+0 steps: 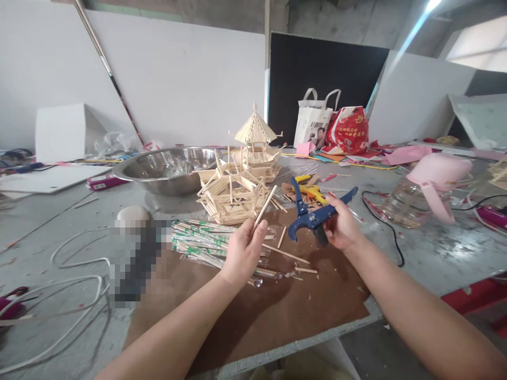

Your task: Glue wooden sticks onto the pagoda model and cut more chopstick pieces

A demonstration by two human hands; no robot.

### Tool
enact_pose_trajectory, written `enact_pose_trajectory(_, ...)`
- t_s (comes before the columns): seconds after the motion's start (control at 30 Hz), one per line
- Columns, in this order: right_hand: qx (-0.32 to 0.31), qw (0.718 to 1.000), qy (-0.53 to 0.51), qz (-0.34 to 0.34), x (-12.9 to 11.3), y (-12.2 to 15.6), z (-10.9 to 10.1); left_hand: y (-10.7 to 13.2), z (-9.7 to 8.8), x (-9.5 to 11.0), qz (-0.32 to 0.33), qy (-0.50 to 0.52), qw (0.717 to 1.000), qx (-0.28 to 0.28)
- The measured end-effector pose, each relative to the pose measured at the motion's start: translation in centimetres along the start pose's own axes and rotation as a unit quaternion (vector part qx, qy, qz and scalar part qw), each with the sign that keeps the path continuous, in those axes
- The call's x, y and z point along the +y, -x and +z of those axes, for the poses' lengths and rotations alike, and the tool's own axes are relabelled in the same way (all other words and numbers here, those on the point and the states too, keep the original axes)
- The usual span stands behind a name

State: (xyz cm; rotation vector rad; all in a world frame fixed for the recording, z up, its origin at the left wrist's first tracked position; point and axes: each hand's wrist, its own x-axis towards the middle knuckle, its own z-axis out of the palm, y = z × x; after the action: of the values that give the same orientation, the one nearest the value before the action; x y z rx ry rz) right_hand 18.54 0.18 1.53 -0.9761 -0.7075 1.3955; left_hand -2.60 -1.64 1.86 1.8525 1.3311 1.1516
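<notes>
Pinched between the thumb and fingers of my left hand [244, 247] is a short length of chopstick [266, 203], slanting up to the right. My right hand [344, 224] grips a blue pipe cutter [312, 215], its jaws spread and pointing left, apart from the stick. Wrapped chopsticks [202, 243] with green print lie in a pile under and left of my left hand. Cut stick pieces [282, 237] are scattered between my hands. Behind them stand a low stick framework [232, 198] and a small pagoda model [255, 137] with a pointed roof.
A brown board [301, 316] covers the table's front. At the back left sits a steel basin [166, 169] holding clear plastic. Yellow-handled tools [311, 191] lie behind the cutter. A pink-lidded jug [420, 190] stands right, near a black cable [390, 232]. Bags [346, 129] stand farther back.
</notes>
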Motion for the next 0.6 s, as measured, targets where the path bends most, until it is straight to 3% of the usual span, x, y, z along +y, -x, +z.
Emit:
enact_pose_trajectory(0.13, -0.078, 0.992, 0.057, 0.077, 0.5, 0.8, 0.6, -0.4, 0.2, -0.1, -0.06, 0.024, 0.997, -0.048)
enact_pose_trajectory(0.33, -0.154, 0.979, 0.087, 0.101, 1.6, 1.7, 1.8, -0.4, 0.6, 0.0, -0.137, 0.105, 0.972, -0.159)
enact_pose_trajectory(0.43, -0.158, 0.977, 0.084, 0.117, 1.9, 1.8, 1.9, -0.3, 0.5, -0.2, -0.127, 0.092, 0.968, -0.195)
enact_pose_trajectory(0.6, -0.173, 0.972, 0.094, 0.131, 2.4, 2.0, 1.9, -0.2, 0.4, 0.0, -0.085, 0.045, 0.976, -0.193)
